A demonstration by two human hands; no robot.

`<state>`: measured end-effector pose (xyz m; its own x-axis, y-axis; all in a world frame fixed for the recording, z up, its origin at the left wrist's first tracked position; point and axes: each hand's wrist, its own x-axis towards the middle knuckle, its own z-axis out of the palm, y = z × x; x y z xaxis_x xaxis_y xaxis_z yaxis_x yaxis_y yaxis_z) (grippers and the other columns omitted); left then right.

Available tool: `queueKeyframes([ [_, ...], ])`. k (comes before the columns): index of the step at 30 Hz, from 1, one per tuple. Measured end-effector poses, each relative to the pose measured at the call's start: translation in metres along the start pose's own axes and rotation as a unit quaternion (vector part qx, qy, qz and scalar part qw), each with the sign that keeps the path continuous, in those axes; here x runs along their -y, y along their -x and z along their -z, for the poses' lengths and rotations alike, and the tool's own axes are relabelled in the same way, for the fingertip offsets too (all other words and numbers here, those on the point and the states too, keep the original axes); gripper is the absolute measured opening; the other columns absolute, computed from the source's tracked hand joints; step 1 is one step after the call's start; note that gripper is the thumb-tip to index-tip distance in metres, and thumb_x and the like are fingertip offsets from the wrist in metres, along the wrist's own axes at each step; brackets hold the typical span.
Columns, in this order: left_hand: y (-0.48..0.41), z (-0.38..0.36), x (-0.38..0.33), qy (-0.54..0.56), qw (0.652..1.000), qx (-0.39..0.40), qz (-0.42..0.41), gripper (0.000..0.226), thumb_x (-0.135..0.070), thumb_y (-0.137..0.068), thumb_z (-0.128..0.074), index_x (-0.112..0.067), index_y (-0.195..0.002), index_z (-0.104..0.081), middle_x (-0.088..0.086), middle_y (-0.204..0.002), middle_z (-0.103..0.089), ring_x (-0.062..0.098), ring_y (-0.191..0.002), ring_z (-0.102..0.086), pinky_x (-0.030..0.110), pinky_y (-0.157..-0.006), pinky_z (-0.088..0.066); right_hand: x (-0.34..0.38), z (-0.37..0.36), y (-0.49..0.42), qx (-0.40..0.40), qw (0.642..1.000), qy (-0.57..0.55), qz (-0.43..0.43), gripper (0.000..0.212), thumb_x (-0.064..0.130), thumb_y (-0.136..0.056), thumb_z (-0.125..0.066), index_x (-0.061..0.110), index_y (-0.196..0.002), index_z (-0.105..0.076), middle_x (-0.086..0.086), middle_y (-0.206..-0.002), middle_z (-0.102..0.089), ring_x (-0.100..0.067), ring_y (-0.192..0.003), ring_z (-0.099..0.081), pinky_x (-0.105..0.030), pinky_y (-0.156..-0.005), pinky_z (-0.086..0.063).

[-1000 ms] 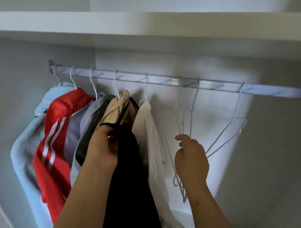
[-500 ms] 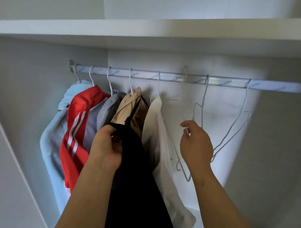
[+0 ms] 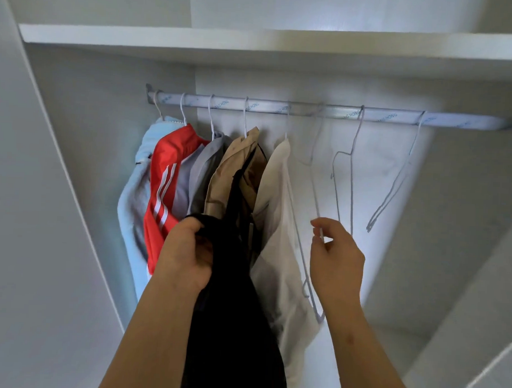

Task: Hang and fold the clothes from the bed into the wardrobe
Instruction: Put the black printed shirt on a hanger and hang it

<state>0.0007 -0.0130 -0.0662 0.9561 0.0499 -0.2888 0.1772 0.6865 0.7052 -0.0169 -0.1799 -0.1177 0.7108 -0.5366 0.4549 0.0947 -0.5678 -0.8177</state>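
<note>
Left hand (image 3: 186,255) has a fistful of black garment (image 3: 233,309). Right hand (image 3: 335,257) pinches an empty wire hanger (image 3: 314,196), white shirt (image 3: 280,223) hanging between them.

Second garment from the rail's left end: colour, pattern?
The jacket is red with white stripes down its side, seen in the head view, the only one.

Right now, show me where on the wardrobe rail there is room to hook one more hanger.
Freest: the rail right of the last empty wire hanger, up to the wardrobe's right wall. Narrower gaps lie between the three empty hangers. Crowded: the left end, where the light blue, red striped, grey, tan and cream garments press together.
</note>
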Motion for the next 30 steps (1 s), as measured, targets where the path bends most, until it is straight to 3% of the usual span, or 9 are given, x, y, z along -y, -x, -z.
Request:
queueKeyframes([
  [2, 0.01, 0.008, 0.005, -0.005, 1.0, 0.005, 0.015, 0.027, -0.005, -0.091, -0.038, -0.01, -0.07, -0.055, 0.0, -0.042, -0.058, 0.012, -0.039, -0.058, 0.019, -0.045, -0.049, -0.003, 0.011, 0.028, -0.017, 0.999, -0.03, -0.021, 0.026, 0.01, -0.092, -0.048, 0.032, -0.093, -0.06, 0.017, -0.085, -0.06, 0.0, -0.063, -0.054, -0.007, -0.059, -0.038],
  [5, 0.022, 0.02, 0.019, -0.015, 0.999, 0.005, 0.052, 0.025, -0.008, -0.093, -0.039, -0.01, -0.075, -0.056, 0.0, -0.041, -0.059, 0.016, -0.057, -0.056, 0.023, -0.057, -0.048, -0.012, 0.029, 0.069, -0.032, 0.996, -0.052, -0.064, 0.032, 0.003, -0.083, -0.051, 0.034, -0.073, -0.05, 0.013, -0.052, -0.052, -0.002, -0.045, -0.048, -0.008, -0.047, -0.039],
  [9, 0.028, 0.034, 0.041, -0.047, 0.994, -0.001, 0.101, 0.026, -0.009, -0.095, -0.039, -0.008, -0.077, -0.057, 0.005, -0.044, -0.059, 0.017, -0.063, -0.051, 0.025, -0.061, -0.045, -0.021, 0.051, 0.104, -0.039, 0.995, -0.052, -0.076, 0.035, -0.006, -0.076, -0.051, 0.027, -0.072, -0.041, 0.014, -0.056, -0.049, -0.006, -0.044, -0.04, -0.023, -0.046, -0.037],
  [14, 0.023, 0.044, 0.064, -0.164, 0.985, -0.022, 0.052, 0.037, -0.002, -0.095, -0.034, -0.002, -0.13, -0.049, 0.005, -0.079, -0.054, 0.013, -0.064, -0.046, 0.024, -0.061, -0.04, -0.023, 0.078, 0.127, -0.015, 0.995, -0.083, -0.049, 0.047, -0.005, -0.077, -0.053, 0.04, -0.088, -0.045, 0.002, -0.063, -0.051, -0.007, -0.046, -0.044, -0.016, -0.045, -0.039],
  [16, 0.023, 0.044, 0.072, -0.191, 0.98, -0.009, 0.053, 0.035, -0.004, -0.095, -0.039, -0.005, -0.127, -0.052, 0.017, -0.101, -0.061, 0.026, -0.078, -0.055, 0.031, -0.072, -0.046, -0.02, 0.087, 0.132, -0.006, 0.995, -0.099, -0.022, 0.038, 0.008, -0.075, -0.056, 0.04, -0.093, -0.047, -0.001, -0.058, -0.048, -0.008, -0.046, -0.043, -0.017, -0.047, -0.04],
  [18, 0.032, 0.041, 0.081, -0.21, 0.974, -0.003, 0.089, 0.029, -0.009, -0.094, -0.047, -0.007, -0.12, -0.057, 0.017, -0.095, -0.061, 0.031, -0.092, -0.055, 0.036, -0.085, -0.044, -0.019, 0.099, 0.136, -0.015, 0.994, -0.11, 0.002, 0.032, 0.012, -0.073, -0.056, 0.036, -0.095, -0.05, 0.001, -0.05, -0.042, -0.006, -0.044, -0.039, -0.012, -0.048, -0.036],
  [23, 0.078, 0.024, 0.111, -0.192, 0.966, 0.058, 0.16, 0.011, -0.014, -0.093, -0.05, -0.012, -0.097, -0.06, 0.006, -0.077, -0.057, 0.022, -0.07, -0.054, 0.035, -0.082, -0.045, -0.028, 0.143, 0.148, -0.01, 0.994, -0.105, 0.027, 0.028, 0.007, -0.078, -0.062, 0.033, -0.088, -0.058, 0.003, -0.043, -0.033, -0.006, -0.04, -0.031, -0.009, -0.046, -0.03],
  [26, 0.099, 0.016, 0.13, -0.206, 0.963, 0.081, 0.156, 0.021, -0.01, -0.097, -0.038, -0.017, -0.087, -0.056, 0.001, -0.079, -0.054, 0.015, -0.069, -0.051, 0.031, -0.068, -0.045, -0.041, 0.17, 0.162, 0.013, 0.998, -0.057, 0.017, 0.035, 0.003, -0.08, -0.065, 0.031, -0.06, -0.056, 0.004, -0.043, -0.034, -0.006, -0.041, -0.031, -0.009, -0.047, -0.028],
  [30, 0.137, 0.016, 0.142, -0.186, 0.947, 0.152, 0.212, 0.015, -0.017, -0.091, -0.053, -0.018, -0.088, -0.068, 0.002, -0.064, -0.054, 0.015, -0.059, -0.048, 0.029, -0.061, -0.047, -0.062, 0.199, 0.18, 0.029, 0.998, 0.046, -0.027, 0.034, 0.012, -0.084, -0.064, 0.005, -0.054, -0.049, -0.006, -0.046, -0.035, -0.01, -0.045, -0.032, -0.025, -0.049, -0.029],
])
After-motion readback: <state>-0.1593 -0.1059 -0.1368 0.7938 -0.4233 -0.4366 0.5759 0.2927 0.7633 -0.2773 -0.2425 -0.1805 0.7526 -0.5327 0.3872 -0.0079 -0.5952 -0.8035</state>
